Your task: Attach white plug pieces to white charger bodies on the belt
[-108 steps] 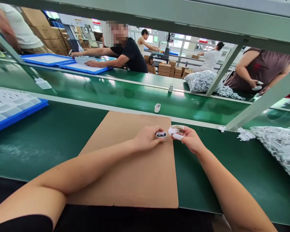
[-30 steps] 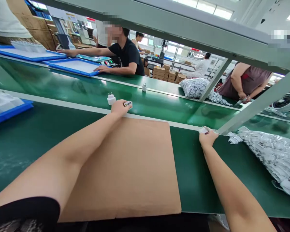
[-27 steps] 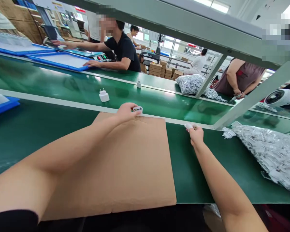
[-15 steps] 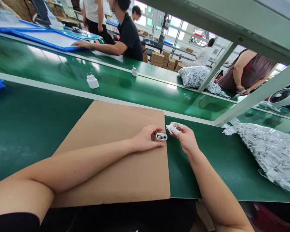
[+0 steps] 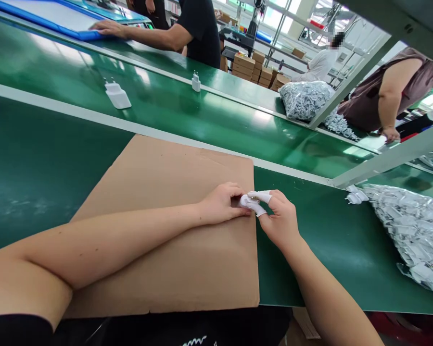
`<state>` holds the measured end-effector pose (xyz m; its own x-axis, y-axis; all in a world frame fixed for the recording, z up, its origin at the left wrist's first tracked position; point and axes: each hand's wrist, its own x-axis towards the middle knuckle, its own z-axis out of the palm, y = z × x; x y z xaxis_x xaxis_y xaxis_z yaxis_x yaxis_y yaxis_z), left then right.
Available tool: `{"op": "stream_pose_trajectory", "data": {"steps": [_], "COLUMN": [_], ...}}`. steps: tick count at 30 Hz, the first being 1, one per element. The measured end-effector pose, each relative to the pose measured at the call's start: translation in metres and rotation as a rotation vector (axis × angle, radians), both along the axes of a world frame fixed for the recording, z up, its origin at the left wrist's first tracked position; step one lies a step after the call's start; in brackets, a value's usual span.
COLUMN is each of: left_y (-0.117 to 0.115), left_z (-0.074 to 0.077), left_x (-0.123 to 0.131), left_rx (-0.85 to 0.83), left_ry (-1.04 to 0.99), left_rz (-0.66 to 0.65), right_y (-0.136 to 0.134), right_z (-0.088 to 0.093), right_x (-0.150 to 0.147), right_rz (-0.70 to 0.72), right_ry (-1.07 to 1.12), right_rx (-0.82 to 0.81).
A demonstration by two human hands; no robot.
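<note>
Over the right edge of a cardboard sheet [image 5: 180, 259], my left hand [image 5: 218, 205] grips a small white charger housing [image 5: 244, 201] between thumb and fingers. White finger covers wrap the thumb and forefinger of my right hand [image 5: 283, 216]. Those two fingers are closed on a small white plug cover, mostly hidden by them, against the open end of the housing. Whether the cover is seated cannot be made out. The circuit parts inside the housing are out of sight now.
Two white chargers [image 5: 118, 96] stand on the green conveyor belt [image 5: 159, 110] beyond the cardboard. A clear bag of white plastic parts [image 5: 414, 230] lies at right, with loose pieces [image 5: 356, 194] beside it. A slanted metal post [image 5: 386, 156] rises nearby. Co-workers are across the line.
My right hand has brought the plug cover left onto the open end of the charger housing. The two chargers on the belt have shifted left in view, as the camera has tilted too.
</note>
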<state>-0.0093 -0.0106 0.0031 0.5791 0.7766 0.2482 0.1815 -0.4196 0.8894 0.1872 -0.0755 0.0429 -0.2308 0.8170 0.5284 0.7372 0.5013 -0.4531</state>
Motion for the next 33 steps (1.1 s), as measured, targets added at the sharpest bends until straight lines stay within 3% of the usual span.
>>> {"op": "stream_pose_trajectory", "data": {"steps": [8, 14, 20, 25, 27, 31, 33], "left_y": [-0.001, 0.000, -0.001, -0.001, 0.001, 0.004, 0.006], "left_z": [0.002, 0.001, 0.008, 0.007, 0.006, 0.006, 0.006], "left_x": [-0.001, -0.001, -0.001, 0.000, 0.001, 0.002, 0.002], "left_rx": [-0.038, -0.041, -0.087, -0.082, -0.087, -0.112, -0.127], "left_ry": [-0.021, -0.038, -0.011, -0.005, -0.003, 0.010, 0.009], "left_rz": [0.006, -0.011, -0.040, -0.028, -0.028, -0.040, -0.039], "right_y": [-0.003, -0.009, -0.002, -0.005, -0.003, 0.006, 0.008], "right_z": [0.010, 0.008, 0.008, 0.001, 0.002, 0.009, 0.011], "right_x": [-0.012, -0.018, -0.011, -0.013, -0.013, -0.011, -0.011], "right_rz": [-0.083, -0.161, -0.092, -0.155, -0.162, -0.144, -0.142], "right_ry": [-0.163, -0.298, -0.149, -0.173, -0.132, 0.019, 0.041], "right_rx": [0.018, 0.126, 0.029, 0.160, 0.120, -0.132, -0.162]}}
